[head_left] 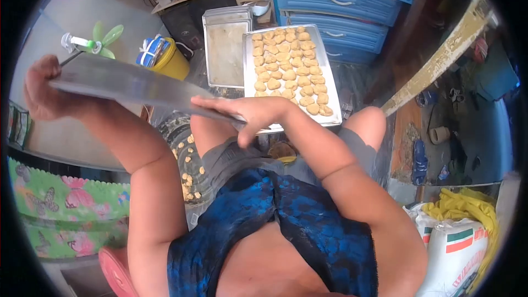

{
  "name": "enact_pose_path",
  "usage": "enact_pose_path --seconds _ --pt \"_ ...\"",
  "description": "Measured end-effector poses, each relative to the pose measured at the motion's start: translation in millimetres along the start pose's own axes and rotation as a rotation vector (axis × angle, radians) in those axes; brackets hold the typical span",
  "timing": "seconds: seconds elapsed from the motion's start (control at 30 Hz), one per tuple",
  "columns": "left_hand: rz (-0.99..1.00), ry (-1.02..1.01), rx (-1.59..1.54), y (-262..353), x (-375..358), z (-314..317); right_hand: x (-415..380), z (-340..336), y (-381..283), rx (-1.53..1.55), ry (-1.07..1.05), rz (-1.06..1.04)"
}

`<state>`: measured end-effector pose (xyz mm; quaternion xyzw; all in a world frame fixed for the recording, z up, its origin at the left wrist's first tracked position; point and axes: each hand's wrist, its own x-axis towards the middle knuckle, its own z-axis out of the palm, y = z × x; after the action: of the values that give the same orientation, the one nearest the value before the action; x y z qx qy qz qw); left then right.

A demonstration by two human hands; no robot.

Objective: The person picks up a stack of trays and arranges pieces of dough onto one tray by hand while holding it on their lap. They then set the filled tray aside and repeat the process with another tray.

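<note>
A flat metal tray, seen nearly edge-on and tilted, spans the space between my two hands. At its far left end my left hand has its fingers curled round the edge. Near its right end my right hand lies on it with the fingers stretched out and the thumb pointing down. Just beyond my right hand, a light tray bears rows of several brown dough pieces. Lower down, between my left arm and my leg, more small dough pieces lie on a dark round surface.
Stacked empty trays stand behind. A yellow bucket with blue packages and a small green-bladed fan are at the left. Blue drawers stand at the back. A worn post, slippers and white sacks are at the right.
</note>
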<state>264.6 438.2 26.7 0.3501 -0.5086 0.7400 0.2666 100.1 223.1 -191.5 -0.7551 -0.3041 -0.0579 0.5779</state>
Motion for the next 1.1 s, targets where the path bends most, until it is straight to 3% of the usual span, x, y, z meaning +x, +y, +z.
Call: enact_pose_path --seconds 0.07,0.13,0.2,0.27,0.3,0.37,0.4,0.43,0.47,0.5,0.53,0.57,0.6,0.63,0.67,0.7,0.73,0.77,0.83,0.87,0.93,1.0,1.1 --pt "-0.587 0.12 -0.474 -2 -5 6 -9 1 -7 -0.126 0.01 -0.052" --pt "-0.744 0.155 -0.295 33 0 40 -13 13 -2 -0.289 0.469 0.105" --pt "-0.796 -0.118 -0.267 71 13 76 -26 3 8 -0.26 0.746 0.164" --pt "-0.42 -0.494 -0.078 51 2 86 -41 -22 6 -0.278 0.891 0.126" --pt "-0.428 -0.501 -0.064 55 -4 96 -47 -35 -3 -0.29 0.961 0.158" --pt "-0.448 -0.141 0.102 77 -24 114 -60 -65 -11 -0.152 1.059 0.191" --pt "-0.815 -0.521 0.048 47 -52 83 -68 -81 -10 -0.004 1.085 0.191" --pt "-0.907 -0.585 0.094 20 -110 79 -73 -92 -10 0.057 1.112 0.184" --pt "-1.303 -0.663 -0.225 54 -114 72 -76 -105 -9 0.116 1.14 0.171" --pt "-1.431 -0.587 -0.252 51 -197 80 -82 -118 -5 0.188 1.144 0.162" --pt "-2.03 -0.65 -0.763 74 -235 65 -87 -129 2 0.259 1.147 0.156" --pt "-2.134 -0.557 -0.927 123 -187 62 -92 -139 7 0.288 1.148 0.176" --pt "-2.204 -0.678 -0.98 143 -195 56 -98 -148 14 0.261 1.149 0.216" --pt "-2.14 -0.748 -1.037 162 -199 53 -102 -155 19 0.149 1.153 0.307" --pt "-2.169 -0.629 -1.03 178 -218 57 -106 -159 25 0.035 1.156 0.4" --pt "-2.125 -0.714 -0.914 192 -223 57 -112 -159 33 0.034 1.141 0.419" --pt "-2.073 -0.798 -0.799 204 -227 55 -117 -157 44 -0.17 1.136 0.438" --pt "-2.06 -0.762 -0.789 217 -239 54 -123 -156 56 -0.377 1.121 0.446" --pt "-1.99 -0.691 -0.745 249 -293 52 -146 -156 94 -0.486 1.107 0.514" --pt "-2.05 -0.764 -0.659 262 -306 49 -157 -154 113 -0.594 1.106 0.573" --pt "-1.782 -0.912 -0.375 286 -325 42 -173 -141 133 -0.751 1.013 0.732" --pt "-1.775 -1.273 -0.189 302 -325 32 -193 -123 156 -0.92 0.799 1.032" --pt "-1.797 -1.257 -0.166 323 -348 29 -198 -121 172 -0.836 0.883 1.02"
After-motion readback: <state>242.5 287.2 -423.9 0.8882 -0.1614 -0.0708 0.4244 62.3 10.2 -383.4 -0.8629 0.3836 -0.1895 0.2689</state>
